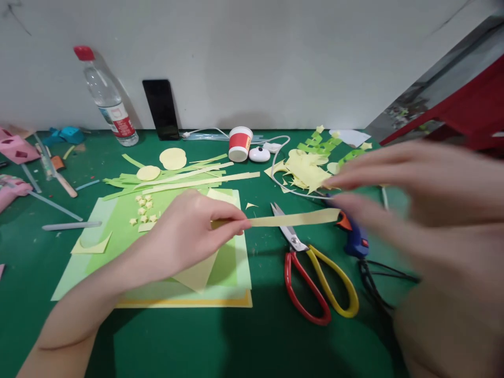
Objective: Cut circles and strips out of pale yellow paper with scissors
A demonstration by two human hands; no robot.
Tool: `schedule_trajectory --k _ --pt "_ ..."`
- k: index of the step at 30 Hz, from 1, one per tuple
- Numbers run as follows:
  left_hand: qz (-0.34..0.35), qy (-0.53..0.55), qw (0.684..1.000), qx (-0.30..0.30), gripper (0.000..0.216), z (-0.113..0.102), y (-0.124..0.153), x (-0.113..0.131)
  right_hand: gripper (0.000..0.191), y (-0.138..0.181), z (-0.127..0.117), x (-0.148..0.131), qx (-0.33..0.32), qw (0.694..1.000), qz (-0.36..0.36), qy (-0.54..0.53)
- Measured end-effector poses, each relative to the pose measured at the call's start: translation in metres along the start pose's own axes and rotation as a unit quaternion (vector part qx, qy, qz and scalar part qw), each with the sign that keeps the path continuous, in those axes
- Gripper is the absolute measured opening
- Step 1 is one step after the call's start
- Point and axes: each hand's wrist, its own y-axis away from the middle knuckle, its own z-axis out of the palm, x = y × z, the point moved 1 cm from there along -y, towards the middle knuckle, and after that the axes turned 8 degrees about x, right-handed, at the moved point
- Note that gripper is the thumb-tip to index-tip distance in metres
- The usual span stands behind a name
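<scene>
My left hand (189,231) pinches one end of a pale yellow paper strip (293,218), which stretches to the right above the scissors (315,273). My right hand (413,205) is blurred by motion near the strip's right end, fingers stretched out; I cannot tell if it touches the strip. Under my left hand lies a stack of green and yellow paper sheets (118,252) on the green table (236,341). Several tiny folded paper stars (144,210) sit on the sheets.
Cut green and yellow strips (177,178) and yellow discs (172,157) lie behind the sheets. A blue glue gun (356,241), a yellow scrap pile (307,170), a red-and-white cup (240,143), a water bottle (106,100), a phone (160,109) and pink items (16,149) surround them.
</scene>
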Motion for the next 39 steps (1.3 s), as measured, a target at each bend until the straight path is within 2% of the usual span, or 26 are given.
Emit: schedule_trajectory --k 1,3,6,10,15,20,23,25,28,30,32,35,37,39 --pt "0.012 -0.015 1.000 0.002 0.019 0.002 0.001 0.001 0.005 0.003 0.013 -0.013 -0.052 0.997 -0.051 0.014" --pt "0.033 -0.038 0.999 0.003 0.021 0.005 0.004 0.003 0.008 0.010 0.035 -0.031 -0.087 0.991 -0.103 -0.001" --pt "0.048 -0.053 0.997 0.004 0.024 0.007 0.007 0.006 0.011 0.015 0.050 -0.038 -0.111 0.989 -0.093 -0.018" --pt "0.052 -0.057 0.997 -0.004 0.026 0.009 0.008 0.009 0.011 0.015 0.050 -0.032 -0.140 0.988 -0.055 -0.039" --pt "0.022 -0.053 0.998 -0.036 0.029 0.010 0.008 0.010 0.013 0.013 0.052 -0.030 -0.206 0.977 -0.009 -0.046" --pt "0.005 -0.023 0.998 -0.065 0.030 0.009 0.007 0.011 0.014 0.013 0.051 -0.027 -0.280 0.955 0.073 -0.067" --pt "-0.005 0.000 0.998 -0.067 0.026 0.008 0.008 0.012 0.015 0.015 0.044 -0.023 -0.327 0.939 0.093 -0.056" --pt "-0.016 0.024 0.997 -0.076 0.025 0.006 0.008 0.012 0.015 0.016 0.038 -0.019 -0.337 0.936 0.091 -0.043" --pt "-0.038 0.062 0.993 -0.093 0.026 -0.002 0.007 0.009 0.013 0.015 0.028 -0.012 -0.328 0.941 0.074 -0.027" --pt "-0.044 0.075 0.993 -0.083 0.024 -0.014 0.005 0.005 0.013 0.011 0.020 -0.005 -0.314 0.948 0.054 -0.023" --pt "-0.039 0.070 0.996 -0.049 0.021 -0.028 0.002 0.000 0.016 0.006 0.010 0.003 -0.280 0.959 0.038 -0.034" --pt "-0.041 0.044 0.998 -0.016 0.018 -0.044 -0.001 -0.009 0.013 -0.001 -0.001 0.009 -0.188 0.980 0.026 -0.060" --pt "-0.047 0.031 0.998 -0.019 0.018 -0.045 -0.002 -0.011 0.008 -0.001 0.003 0.005 -0.146 0.988 0.027 -0.052" --pt "-0.046 0.026 0.998 -0.039 0.020 -0.037 -0.002 -0.010 0.004 0.002 0.015 -0.003 -0.135 0.989 0.040 -0.038"
